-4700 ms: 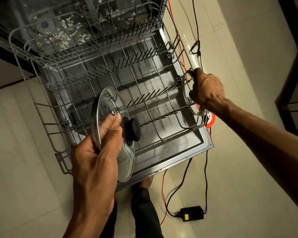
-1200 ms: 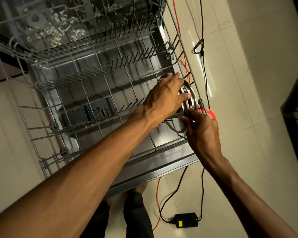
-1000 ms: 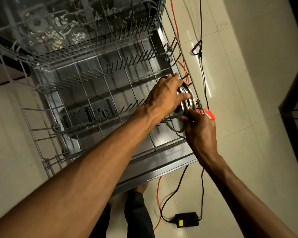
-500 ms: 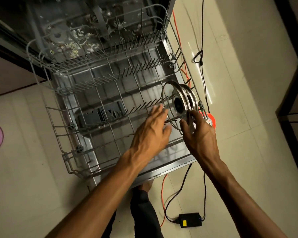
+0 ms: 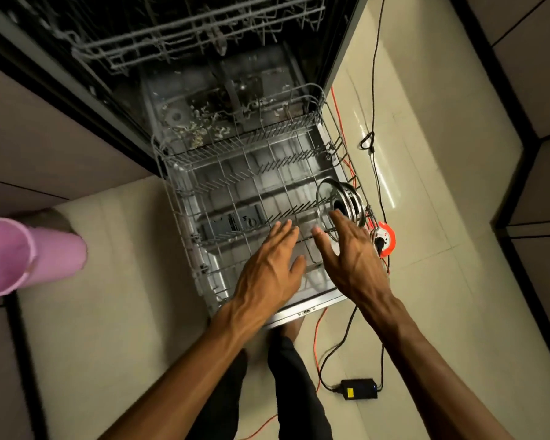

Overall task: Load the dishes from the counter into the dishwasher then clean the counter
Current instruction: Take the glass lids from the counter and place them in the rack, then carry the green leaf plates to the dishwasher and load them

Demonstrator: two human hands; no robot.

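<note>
Both the left hand (image 5: 269,268) and right hand (image 5: 351,252) hover spread over the lower rack (image 5: 235,198); glass lids (image 5: 340,201) stand upright at its right edge

Wire metal rack (image 5: 223,198), glass lid (image 5: 329,198) – shiny metal rim, glossy floor tiles (image 5: 426,281)

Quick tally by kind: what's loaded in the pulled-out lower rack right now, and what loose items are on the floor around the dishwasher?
Glass lids in lower rack: 2
Pink bucket: 1
Orange socket reel: 1
Black power adapter: 1
Total: 5
</note>
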